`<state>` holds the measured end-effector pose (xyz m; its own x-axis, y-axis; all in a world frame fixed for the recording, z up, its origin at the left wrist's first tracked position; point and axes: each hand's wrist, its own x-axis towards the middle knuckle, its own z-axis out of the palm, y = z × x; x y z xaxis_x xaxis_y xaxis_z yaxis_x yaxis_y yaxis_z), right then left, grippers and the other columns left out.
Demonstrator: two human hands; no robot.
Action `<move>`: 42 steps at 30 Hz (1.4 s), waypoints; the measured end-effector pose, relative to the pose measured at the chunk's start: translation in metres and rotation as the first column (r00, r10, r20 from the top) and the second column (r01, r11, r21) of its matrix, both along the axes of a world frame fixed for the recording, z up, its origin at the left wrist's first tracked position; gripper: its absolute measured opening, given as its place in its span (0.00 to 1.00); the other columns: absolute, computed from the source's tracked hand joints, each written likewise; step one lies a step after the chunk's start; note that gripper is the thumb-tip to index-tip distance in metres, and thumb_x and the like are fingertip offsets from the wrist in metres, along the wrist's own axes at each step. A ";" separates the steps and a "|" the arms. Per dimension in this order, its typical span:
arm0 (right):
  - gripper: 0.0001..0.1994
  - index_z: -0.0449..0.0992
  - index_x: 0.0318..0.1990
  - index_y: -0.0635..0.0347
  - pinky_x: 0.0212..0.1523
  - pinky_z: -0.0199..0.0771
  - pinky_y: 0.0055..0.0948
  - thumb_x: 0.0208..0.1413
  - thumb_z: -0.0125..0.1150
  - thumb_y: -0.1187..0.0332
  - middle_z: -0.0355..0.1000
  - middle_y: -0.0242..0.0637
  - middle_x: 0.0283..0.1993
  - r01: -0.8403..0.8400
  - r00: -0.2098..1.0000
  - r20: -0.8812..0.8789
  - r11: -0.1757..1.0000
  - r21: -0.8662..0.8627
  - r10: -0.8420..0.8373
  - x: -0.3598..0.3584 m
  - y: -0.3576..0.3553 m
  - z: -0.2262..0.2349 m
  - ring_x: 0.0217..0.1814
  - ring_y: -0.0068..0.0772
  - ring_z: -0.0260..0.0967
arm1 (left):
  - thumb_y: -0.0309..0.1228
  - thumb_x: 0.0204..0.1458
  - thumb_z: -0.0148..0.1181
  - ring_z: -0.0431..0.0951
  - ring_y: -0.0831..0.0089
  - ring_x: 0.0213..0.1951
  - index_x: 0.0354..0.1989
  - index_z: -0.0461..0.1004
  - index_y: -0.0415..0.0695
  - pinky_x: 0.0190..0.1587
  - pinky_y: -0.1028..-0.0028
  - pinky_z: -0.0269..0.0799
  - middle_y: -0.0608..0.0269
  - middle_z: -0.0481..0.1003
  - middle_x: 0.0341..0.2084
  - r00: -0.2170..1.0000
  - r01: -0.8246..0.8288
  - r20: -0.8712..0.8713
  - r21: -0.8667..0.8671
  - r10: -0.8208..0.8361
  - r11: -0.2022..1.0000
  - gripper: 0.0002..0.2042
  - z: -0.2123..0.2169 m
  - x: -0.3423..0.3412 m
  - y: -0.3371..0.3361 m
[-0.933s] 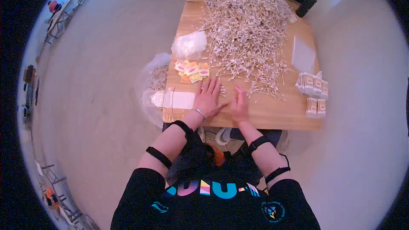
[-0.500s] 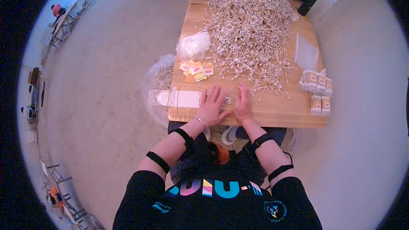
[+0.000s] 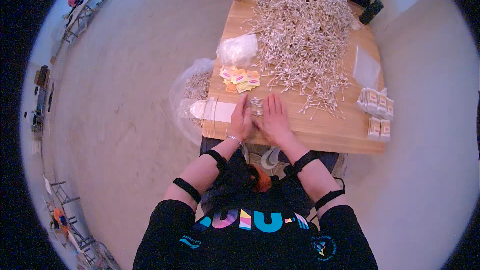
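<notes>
A small bunch of cotton swabs (image 3: 257,104) lies on the table near its front edge, between my two hands. My left hand (image 3: 241,120) stands on its side along the left of the bunch, fingers stretched forward and together. From the right, my right hand (image 3: 274,119) lies flat with fingers extended, partly over the swabs. The hands nearly meet at the thumbs. Against my left hand is a white card (image 3: 225,112), beside clear plastic bags (image 3: 198,109) at the table's left edge. Beyond the hands spreads a large heap of loose cotton swabs (image 3: 302,35).
Yellow-and-white labels (image 3: 241,78) and a stack of clear bags (image 3: 238,50) lie left of the heap. Filled packs (image 3: 375,102) and a clear sheet (image 3: 366,67) sit at right. A bag of swabs (image 3: 197,86) stands left of the table (image 3: 310,132). A person (image 3: 74,0) is far off.
My left hand has gone from lying flat over the swabs to standing on its side. My right hand has turned flat and moved left onto them. The view has shifted slightly.
</notes>
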<state>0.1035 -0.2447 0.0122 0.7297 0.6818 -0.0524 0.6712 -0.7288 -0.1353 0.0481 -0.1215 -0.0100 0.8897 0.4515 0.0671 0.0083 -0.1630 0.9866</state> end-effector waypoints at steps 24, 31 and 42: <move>0.34 0.50 0.59 0.65 0.64 0.38 0.46 0.46 0.57 0.66 0.51 0.48 0.60 0.048 0.999 -0.018 0.922 0.385 -0.045 0.016 -0.011 -0.003 0.65 0.48 0.43 | 0.28 0.54 0.42 0.66 0.65 0.51 0.52 0.63 0.35 0.54 0.72 0.58 0.52 0.67 0.48 0.996 -0.070 0.053 -0.026 0.071 0.997 0.17 0.016 0.016 0.005; 0.27 0.55 0.55 0.66 0.60 0.48 0.39 0.44 0.50 0.76 0.58 0.50 0.54 0.364 0.925 -0.345 0.633 0.683 -0.160 0.022 -0.002 -0.018 0.59 0.49 0.52 | 0.29 0.55 0.42 0.66 0.65 0.53 0.51 0.64 0.36 0.55 0.72 0.57 0.52 0.67 0.49 0.994 -0.097 0.042 -0.046 0.099 0.994 0.16 -0.007 0.027 0.001; 0.23 0.60 0.52 0.64 0.60 0.49 0.40 0.43 0.46 0.77 0.60 0.49 0.52 0.193 0.981 -0.149 0.734 0.651 -0.127 0.024 0.007 -0.030 0.56 0.50 0.54 | 0.31 0.57 0.39 0.63 0.66 0.55 0.54 0.61 0.35 0.57 0.72 0.55 0.51 0.65 0.51 0.989 -0.115 0.070 -0.220 0.133 0.969 0.18 -0.004 0.033 -0.004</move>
<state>0.1273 -0.2380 -0.0178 0.8461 0.4428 0.2966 0.5137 -0.5293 -0.6752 0.0810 -0.1259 -0.0142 0.8213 0.5698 0.0280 -0.0684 0.0497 0.9964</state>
